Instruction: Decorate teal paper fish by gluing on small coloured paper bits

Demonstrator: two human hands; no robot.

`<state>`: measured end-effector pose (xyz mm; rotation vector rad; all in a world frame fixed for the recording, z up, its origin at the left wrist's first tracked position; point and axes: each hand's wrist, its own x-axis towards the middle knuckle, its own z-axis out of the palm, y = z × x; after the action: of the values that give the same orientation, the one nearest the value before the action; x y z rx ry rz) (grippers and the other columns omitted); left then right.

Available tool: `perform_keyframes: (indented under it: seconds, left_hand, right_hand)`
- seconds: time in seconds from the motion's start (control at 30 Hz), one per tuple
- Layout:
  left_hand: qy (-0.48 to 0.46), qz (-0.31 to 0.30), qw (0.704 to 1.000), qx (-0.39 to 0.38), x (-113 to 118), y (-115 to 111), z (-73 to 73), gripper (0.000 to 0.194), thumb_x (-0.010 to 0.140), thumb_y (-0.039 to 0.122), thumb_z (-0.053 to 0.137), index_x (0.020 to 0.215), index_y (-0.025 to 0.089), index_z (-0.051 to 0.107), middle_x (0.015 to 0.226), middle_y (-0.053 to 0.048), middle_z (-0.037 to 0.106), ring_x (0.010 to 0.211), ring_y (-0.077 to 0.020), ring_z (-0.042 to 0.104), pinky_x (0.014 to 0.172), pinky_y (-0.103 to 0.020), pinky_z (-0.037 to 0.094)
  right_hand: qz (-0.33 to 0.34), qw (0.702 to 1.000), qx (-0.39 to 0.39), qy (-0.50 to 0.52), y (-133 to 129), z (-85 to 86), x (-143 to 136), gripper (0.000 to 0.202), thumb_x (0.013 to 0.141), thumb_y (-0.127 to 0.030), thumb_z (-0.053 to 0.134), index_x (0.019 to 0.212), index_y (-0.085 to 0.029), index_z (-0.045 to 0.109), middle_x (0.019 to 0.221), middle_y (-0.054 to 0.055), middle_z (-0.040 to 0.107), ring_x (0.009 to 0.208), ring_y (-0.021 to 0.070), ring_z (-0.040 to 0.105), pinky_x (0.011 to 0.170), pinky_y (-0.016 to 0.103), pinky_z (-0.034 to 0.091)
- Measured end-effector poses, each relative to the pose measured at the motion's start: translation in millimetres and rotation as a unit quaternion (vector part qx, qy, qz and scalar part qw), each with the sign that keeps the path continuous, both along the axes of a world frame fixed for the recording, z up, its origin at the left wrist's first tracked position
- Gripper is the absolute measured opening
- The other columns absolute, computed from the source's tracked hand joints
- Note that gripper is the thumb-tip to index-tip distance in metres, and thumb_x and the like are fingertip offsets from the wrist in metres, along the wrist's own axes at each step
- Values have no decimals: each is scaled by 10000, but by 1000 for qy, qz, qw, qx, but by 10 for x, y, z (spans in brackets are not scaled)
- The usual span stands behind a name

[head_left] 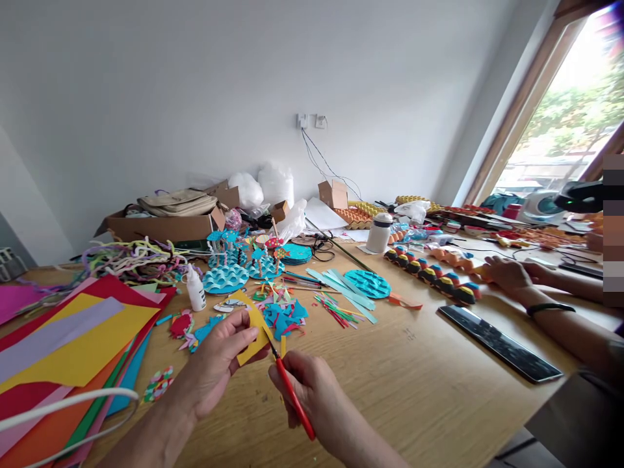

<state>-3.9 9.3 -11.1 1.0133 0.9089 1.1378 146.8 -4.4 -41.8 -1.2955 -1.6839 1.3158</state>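
My left hand [225,348] pinches a piece of yellow paper [254,325] between thumb and fingers, over the near part of the wooden table [390,390]. Red-handled scissors [292,394] are gripped in my right hand [312,390], their blades against the paper's right edge. A narrow yellow strip hangs just beside the blades. Behind the paper lie blue paper scraps [283,315]. A white glue bottle [195,288] stands to the left of them.
Stacked coloured paper [88,331] covers the left side. A phone [500,341] lies at the right, near another person's hands [509,276] and a painted egg-carton strip [433,276]. A white jar [379,233] stands further back.
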Motion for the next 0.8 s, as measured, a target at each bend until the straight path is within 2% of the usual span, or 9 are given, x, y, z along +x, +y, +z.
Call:
perform_keyframes:
  seconds: [0.37, 0.53, 0.8]
  left_hand:
    - [6, 4, 1000, -10, -4, -3, -7, 123, 690, 278, 663, 766, 187, 630, 738, 9, 600, 701, -127, 550, 692, -258, 484]
    - [24, -28, 999, -14, -10, -13, -25, 142, 733, 271, 622, 853, 196, 638, 828, -15, 617, 736, -146, 562, 700, -274, 477]
    - [36, -60, 997, -11, -1, -4, -38, 158, 791, 255, 550, 920, 203, 626, 910, -31, 617, 796, -173, 576, 729, -293, 463]
  right_hand:
    - [-1, 1000, -28, -7, -22, 53, -38, 295, 747, -398, 453, 544, -187, 416, 363, -73, 354, 288, 62, 391, 296, 144, 266]
    - [11, 999, -27, 16, -23, 39, -38, 310, 774, -424, 426, 598, -172, 461, 404, -59, 398, 314, 56, 382, 316, 147, 303]
    - [19, 1000, -11, 19, -17, -13, -25, 372, 790, -490, 395, 634, -162, 477, 415, -57, 387, 328, 56, 386, 310, 140, 292]
